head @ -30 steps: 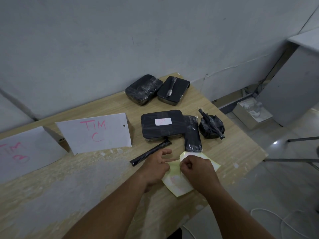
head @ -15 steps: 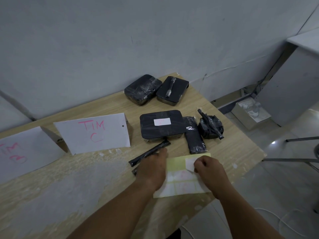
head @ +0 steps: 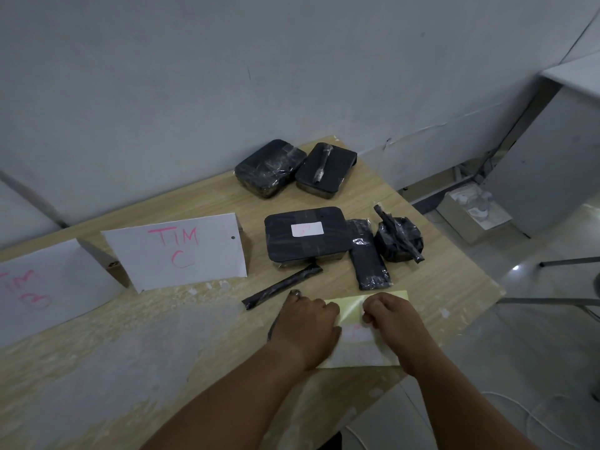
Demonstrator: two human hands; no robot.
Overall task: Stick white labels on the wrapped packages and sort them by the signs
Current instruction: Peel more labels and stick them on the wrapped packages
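A yellowish label sheet (head: 352, 311) lies flat near the table's front edge. My left hand (head: 305, 323) presses on its left side with fingers curled. My right hand (head: 394, 319) pinches a white label at the sheet's top middle. Beyond them lie black wrapped packages: a large box (head: 292, 245) carrying a white label (head: 306, 229), a narrow flat pack (head: 370, 258), a round bundle (head: 399, 240), a thin stick (head: 282, 285), and two boxes at the back (head: 269, 168) (head: 326, 170). Paper signs read "TIM C" (head: 177, 251) and "TIM B" (head: 42, 287).
The wooden table (head: 448, 287) ends just right of my right hand and stands against a grey wall. On the floor to the right are an open cardboard box (head: 474, 216), a grey cabinet (head: 552, 157) and a white cable (head: 519, 414).
The label sheet, earlier curled up between both hands, now lies flat and square on the table. My hands have moved apart, the right one pinching at a label.
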